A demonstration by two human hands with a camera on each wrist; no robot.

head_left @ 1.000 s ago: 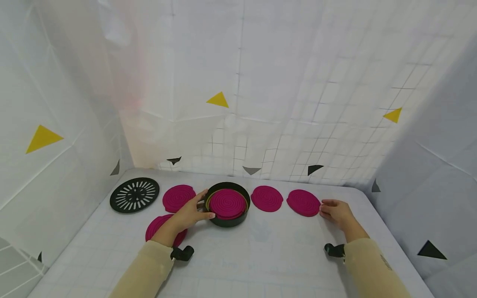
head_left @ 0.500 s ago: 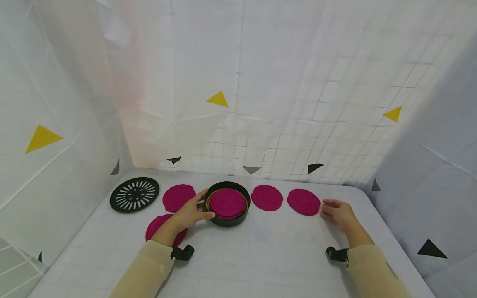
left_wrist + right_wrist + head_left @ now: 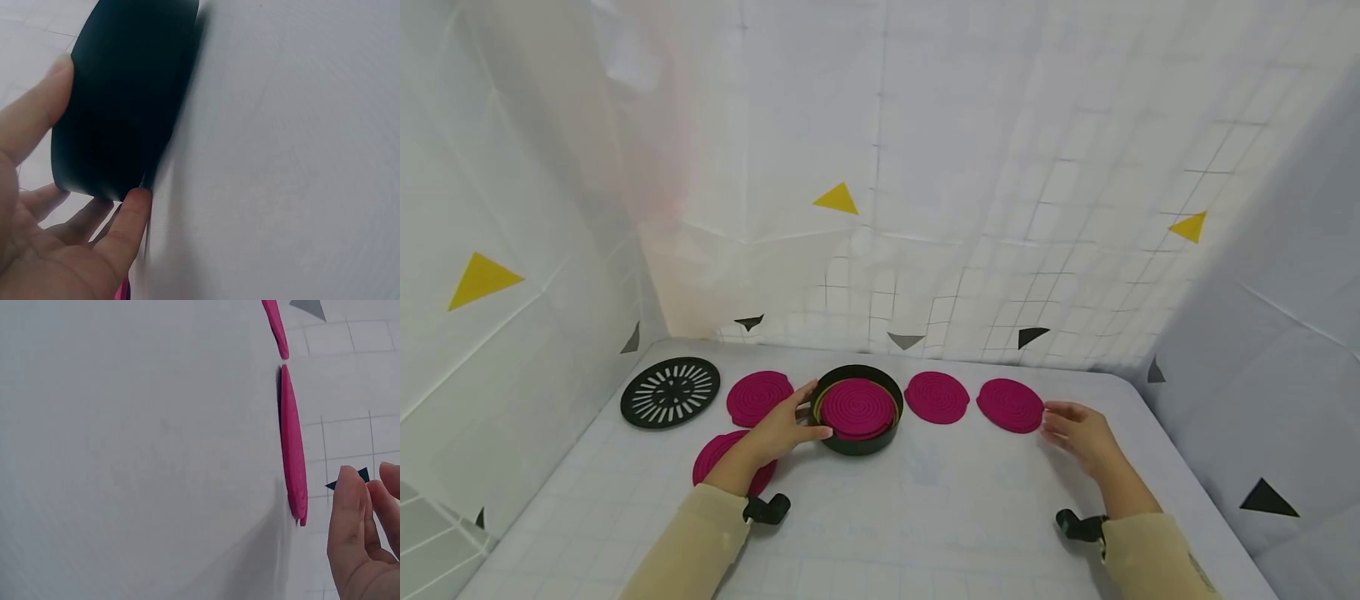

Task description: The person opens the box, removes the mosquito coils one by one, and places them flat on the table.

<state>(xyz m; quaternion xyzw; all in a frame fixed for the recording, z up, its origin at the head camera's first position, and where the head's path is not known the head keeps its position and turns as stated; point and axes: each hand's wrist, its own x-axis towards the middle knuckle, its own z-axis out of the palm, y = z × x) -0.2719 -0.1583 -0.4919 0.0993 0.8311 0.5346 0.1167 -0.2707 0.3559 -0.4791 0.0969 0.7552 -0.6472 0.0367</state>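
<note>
Presently, the left hand point(image 3: 780, 429) grips the black holder point(image 3: 859, 447) on the bench point(image 3: 962, 508); the right hand point(image 3: 1081, 433), empty, hovers beside the rightmost pink disc point(image 3: 1011, 406). A light rim pinch seems best.

Can't read any text, label, brand or number in any view. Can see a faint mark point(image 3: 1202, 572) on right sleeve point(image 3: 1153, 557), lower right of head view, too small to decipher.
</note>
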